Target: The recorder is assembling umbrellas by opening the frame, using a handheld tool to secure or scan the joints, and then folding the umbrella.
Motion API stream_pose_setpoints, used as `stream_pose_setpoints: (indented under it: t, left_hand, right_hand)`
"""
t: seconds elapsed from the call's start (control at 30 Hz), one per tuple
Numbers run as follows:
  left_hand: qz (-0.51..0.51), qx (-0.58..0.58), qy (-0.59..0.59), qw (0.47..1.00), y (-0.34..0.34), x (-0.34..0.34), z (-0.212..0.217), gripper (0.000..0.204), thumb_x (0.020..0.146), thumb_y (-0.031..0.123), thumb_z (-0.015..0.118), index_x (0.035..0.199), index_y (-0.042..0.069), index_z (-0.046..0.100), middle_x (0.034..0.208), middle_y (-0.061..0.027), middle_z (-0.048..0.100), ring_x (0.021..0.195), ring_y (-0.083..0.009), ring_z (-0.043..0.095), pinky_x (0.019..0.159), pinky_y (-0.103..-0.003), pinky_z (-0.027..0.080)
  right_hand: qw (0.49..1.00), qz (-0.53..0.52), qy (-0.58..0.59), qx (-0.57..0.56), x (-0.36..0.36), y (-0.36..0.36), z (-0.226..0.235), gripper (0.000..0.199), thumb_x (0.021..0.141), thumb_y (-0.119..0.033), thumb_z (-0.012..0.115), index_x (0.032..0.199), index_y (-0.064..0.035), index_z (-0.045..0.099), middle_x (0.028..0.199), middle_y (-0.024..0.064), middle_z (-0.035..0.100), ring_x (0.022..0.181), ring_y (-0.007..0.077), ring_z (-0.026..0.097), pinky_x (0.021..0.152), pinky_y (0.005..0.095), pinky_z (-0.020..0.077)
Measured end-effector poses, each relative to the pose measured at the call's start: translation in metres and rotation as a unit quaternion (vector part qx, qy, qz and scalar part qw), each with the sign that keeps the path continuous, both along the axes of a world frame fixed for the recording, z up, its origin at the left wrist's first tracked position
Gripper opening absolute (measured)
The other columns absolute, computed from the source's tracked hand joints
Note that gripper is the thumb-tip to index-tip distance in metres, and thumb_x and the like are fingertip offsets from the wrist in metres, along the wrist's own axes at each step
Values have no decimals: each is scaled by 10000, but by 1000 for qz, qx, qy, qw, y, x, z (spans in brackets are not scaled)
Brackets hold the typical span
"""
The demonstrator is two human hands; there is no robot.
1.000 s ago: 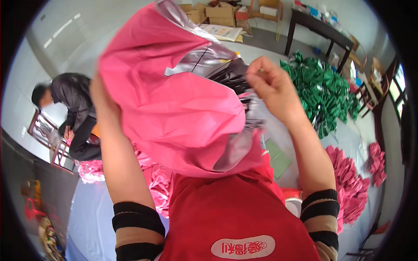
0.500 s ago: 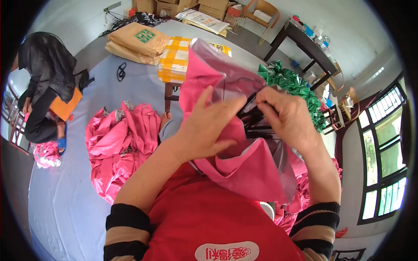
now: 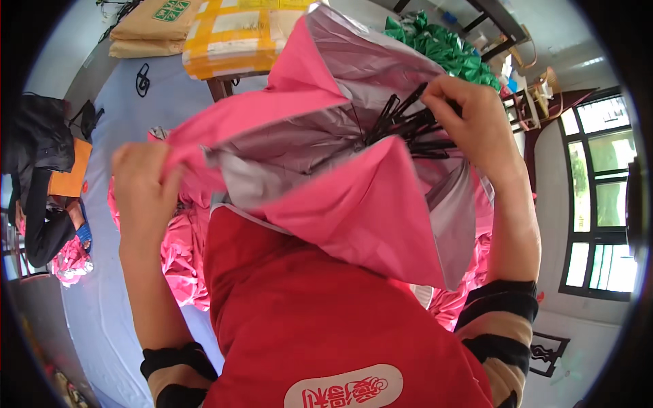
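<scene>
In front of me is a pink umbrella canopy [image 3: 354, 207], silver on its inner side and partly spread. A bunch of black ribs [image 3: 408, 129] fans out from the middle of its silver inside. My left hand [image 3: 143, 177] is closed on the pink edge at the far left and pulls the cloth taut; it is somewhat blurred. The fingers of my right hand [image 3: 462, 112] pinch the tip of a black rib at the right. My fingers partly hide that tip.
A taped yellow-and-white package [image 3: 235, 37] sits on a wooden stool ahead, with brown sacks [image 3: 153, 27] beside it. Pink cloth [image 3: 183, 251] lies in heaps below; green cloth [image 3: 442, 51] is piled at the back right. Another person [image 3: 41, 163] sits at the far left.
My left hand has moved far to the left, drawing the canopy edge out with it. The canopy has spread wider, baring more ribs. My view has shifted downward.
</scene>
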State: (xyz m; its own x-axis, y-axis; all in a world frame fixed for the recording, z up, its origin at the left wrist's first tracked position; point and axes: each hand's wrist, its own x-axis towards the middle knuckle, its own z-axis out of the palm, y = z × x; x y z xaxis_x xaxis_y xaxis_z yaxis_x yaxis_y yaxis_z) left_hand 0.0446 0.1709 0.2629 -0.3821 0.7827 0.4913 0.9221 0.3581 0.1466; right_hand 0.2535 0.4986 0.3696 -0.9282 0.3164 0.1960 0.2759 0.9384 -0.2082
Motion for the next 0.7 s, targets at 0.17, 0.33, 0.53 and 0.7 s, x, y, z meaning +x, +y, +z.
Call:
stream_pose_setpoints:
  t: [0.17,0.33,0.53,0.7]
  left_hand:
    - [113,170,36,978,46,32,17,354,768,49,663,1118,46,606,1079,-147,596,1038,-345,557,923,-433,421]
    - [-158,239,-193,938,103,100,21,395,806,47,648,1184,-27,561,1235,-196,543,1112,-361,542,917,-395,456]
    - [-148,30,-398,905,120,94,16,126,825,54,642,933,-6,619,858,-135,650,779,-263,643,706,-354,494]
    - [-62,156,-423,891,83,75,15,139,893,105,608,809,-3,580,643,-62,542,594,-131,527,566,-265,417]
  right_hand:
    - [998,26,38,-43,-11,4,-31,139,863,-121,593,856,15,623,671,100,585,592,130,513,564,295,418]
    - [996,9,52,-78,-1,0,-25,166,877,-132,592,825,23,620,631,80,551,573,113,466,555,281,404]
    - [989,-41,95,-105,8,6,-7,188,885,-139,614,809,33,616,563,23,477,557,57,417,511,262,361]
    - [995,-46,66,-54,11,17,-27,169,877,-120,620,788,24,626,571,-10,498,545,46,413,491,246,340]
